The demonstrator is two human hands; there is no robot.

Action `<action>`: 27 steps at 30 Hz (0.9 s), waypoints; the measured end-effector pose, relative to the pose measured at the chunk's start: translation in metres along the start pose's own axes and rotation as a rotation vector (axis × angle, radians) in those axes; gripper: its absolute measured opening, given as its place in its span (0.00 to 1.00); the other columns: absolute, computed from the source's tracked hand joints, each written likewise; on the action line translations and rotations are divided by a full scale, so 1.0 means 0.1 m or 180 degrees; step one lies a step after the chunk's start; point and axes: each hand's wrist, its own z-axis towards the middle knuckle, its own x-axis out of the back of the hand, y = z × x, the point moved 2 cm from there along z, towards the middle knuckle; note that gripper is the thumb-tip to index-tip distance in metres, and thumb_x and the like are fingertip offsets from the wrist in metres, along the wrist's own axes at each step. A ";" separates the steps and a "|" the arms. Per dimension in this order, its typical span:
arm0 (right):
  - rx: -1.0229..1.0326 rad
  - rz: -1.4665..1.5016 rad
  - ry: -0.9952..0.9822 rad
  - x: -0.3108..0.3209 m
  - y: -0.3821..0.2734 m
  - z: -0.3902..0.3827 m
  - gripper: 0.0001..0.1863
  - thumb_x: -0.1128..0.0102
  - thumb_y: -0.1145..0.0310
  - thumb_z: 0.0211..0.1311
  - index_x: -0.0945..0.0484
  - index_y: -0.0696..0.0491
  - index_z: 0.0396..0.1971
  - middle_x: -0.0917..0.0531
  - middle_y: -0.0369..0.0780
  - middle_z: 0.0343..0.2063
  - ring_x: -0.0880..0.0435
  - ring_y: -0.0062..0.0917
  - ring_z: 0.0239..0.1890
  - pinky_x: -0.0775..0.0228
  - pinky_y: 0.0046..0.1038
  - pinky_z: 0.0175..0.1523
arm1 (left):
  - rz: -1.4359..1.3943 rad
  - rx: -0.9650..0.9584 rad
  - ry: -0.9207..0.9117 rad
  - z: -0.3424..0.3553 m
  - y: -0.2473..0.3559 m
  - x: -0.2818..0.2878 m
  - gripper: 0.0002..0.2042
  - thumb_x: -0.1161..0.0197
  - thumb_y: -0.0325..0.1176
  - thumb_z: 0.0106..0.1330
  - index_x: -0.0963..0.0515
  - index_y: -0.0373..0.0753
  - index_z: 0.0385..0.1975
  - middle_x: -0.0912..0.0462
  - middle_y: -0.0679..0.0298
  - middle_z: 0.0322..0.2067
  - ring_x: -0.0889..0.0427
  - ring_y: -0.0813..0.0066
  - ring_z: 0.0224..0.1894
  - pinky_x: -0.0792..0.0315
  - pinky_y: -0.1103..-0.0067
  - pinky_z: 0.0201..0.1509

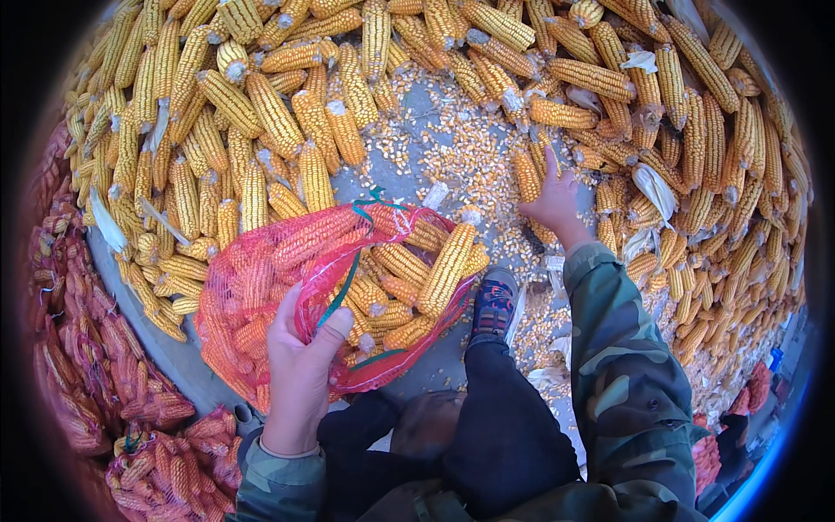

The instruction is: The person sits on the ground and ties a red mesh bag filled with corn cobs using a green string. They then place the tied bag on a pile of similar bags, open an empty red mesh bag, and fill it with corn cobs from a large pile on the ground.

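My left hand grips the rim of a red mesh bag at the lower middle, its thumb by a green strip along the opening. Yellow corn cobs fill the open bag. My right hand reaches out at the right of centre, with its fingers around a corn cob lying among loose kernels on the ground. The palm side of that grip is partly hidden.
A large heap of corn cobs curves around the back and both sides. Loose kernels lie on the grey ground. Several filled red mesh bags sit at the left. My shod foot stands beside the open bag.
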 end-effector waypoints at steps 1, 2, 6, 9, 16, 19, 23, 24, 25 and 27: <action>0.0126 0.0839 -0.0159 0.03 -0.06 -0.10 0.65 0.24 0.60 0.39 0.65 0.47 0.72 0.39 0.61 0.61 0.36 0.52 0.62 0.43 0.43 0.66 | -0.0111 0.0433 0.0160 -0.01 0.00 0.03 0.12 0.43 0.36 0.71 0.27 0.37 0.48 0.22 0.68 0.34 0.25 0.86 0.29 0.30 0.86 0.32; 0.0341 0.1726 -0.0181 0.09 -0.13 -0.22 0.64 0.25 0.62 0.40 0.65 0.49 0.72 0.38 0.57 0.61 0.34 0.46 0.62 0.40 0.39 0.64 | -0.0309 0.0822 0.0152 -0.01 -0.02 0.03 0.09 0.44 0.38 0.71 0.26 0.39 0.42 0.24 0.70 0.27 0.29 0.88 0.22 0.35 0.87 0.24; 0.0503 0.4186 -0.2207 0.19 -0.42 -1.04 0.57 0.29 0.66 0.46 0.59 0.58 0.71 0.34 0.48 0.61 0.32 0.30 0.61 0.39 0.30 0.64 | -0.0748 0.1156 0.0359 -0.07 -0.04 0.02 0.15 0.50 0.46 0.74 0.30 0.45 0.27 0.34 0.74 0.14 0.40 0.88 0.10 0.47 0.86 0.10; 0.1643 0.3710 -0.3222 -0.04 -0.73 -1.62 0.54 0.29 0.60 0.51 0.56 0.58 0.71 0.35 0.46 0.61 0.35 0.32 0.63 0.44 0.30 0.66 | -0.1021 0.1002 0.0320 -0.19 -0.02 0.00 0.14 0.51 0.45 0.75 0.27 0.43 0.34 0.32 0.74 0.16 0.40 0.89 0.11 0.46 0.86 0.11; 0.0120 0.1743 0.0018 -1.02 -0.35 -0.98 0.33 0.36 0.68 0.55 0.37 0.55 0.61 0.26 0.44 0.46 0.23 0.30 0.45 0.28 0.30 0.48 | -0.1080 0.0224 0.0575 -0.38 0.10 0.21 0.14 0.54 0.45 0.76 0.27 0.43 0.49 0.34 0.74 0.17 0.40 0.88 0.12 0.47 0.86 0.10; 0.0135 0.3124 -0.1707 -1.36 -0.28 -0.90 0.32 0.33 0.76 0.48 0.36 0.55 0.56 0.23 0.43 0.39 0.22 0.29 0.42 0.27 0.30 0.48 | -0.1400 0.0226 0.0569 -0.41 0.17 0.44 0.16 0.53 0.45 0.76 0.26 0.44 0.52 0.35 0.76 0.16 0.41 0.89 0.12 0.48 0.86 0.11; -0.0130 0.3361 -0.1700 -1.44 -0.43 -1.05 0.40 0.32 0.86 0.34 0.37 0.51 0.53 0.24 0.41 0.39 0.21 0.29 0.40 0.25 0.31 0.45 | -0.1749 0.0164 0.0744 -0.43 0.18 0.69 0.16 0.53 0.45 0.76 0.27 0.44 0.54 0.36 0.76 0.16 0.40 0.88 0.13 0.49 0.86 0.11; 0.0052 0.3142 -0.1411 -1.42 -0.51 -1.09 0.40 0.32 0.86 0.34 0.37 0.51 0.53 0.24 0.41 0.39 0.21 0.29 0.40 0.25 0.30 0.45 | -0.1805 0.0086 0.0746 -0.44 0.18 0.74 0.16 0.54 0.45 0.76 0.27 0.44 0.54 0.36 0.76 0.16 0.40 0.88 0.13 0.48 0.86 0.11; 0.0391 0.2991 -0.1237 -1.38 -0.56 -1.12 0.40 0.32 0.87 0.35 0.38 0.51 0.54 0.24 0.42 0.40 0.20 0.29 0.39 0.24 0.30 0.43 | -0.1957 -0.0037 0.0594 -0.45 0.19 0.79 0.17 0.54 0.45 0.76 0.28 0.43 0.54 0.33 0.73 0.22 0.36 0.85 0.18 0.44 0.84 0.18; 0.0067 0.3202 -0.1203 -1.35 -0.59 -1.18 0.42 0.32 0.87 0.36 0.39 0.51 0.56 0.23 0.44 0.42 0.19 0.29 0.38 0.22 0.30 0.42 | -0.2136 0.0019 0.0544 -0.46 0.17 0.89 0.17 0.54 0.44 0.76 0.29 0.40 0.55 0.25 0.65 0.38 0.25 0.76 0.34 0.31 0.76 0.36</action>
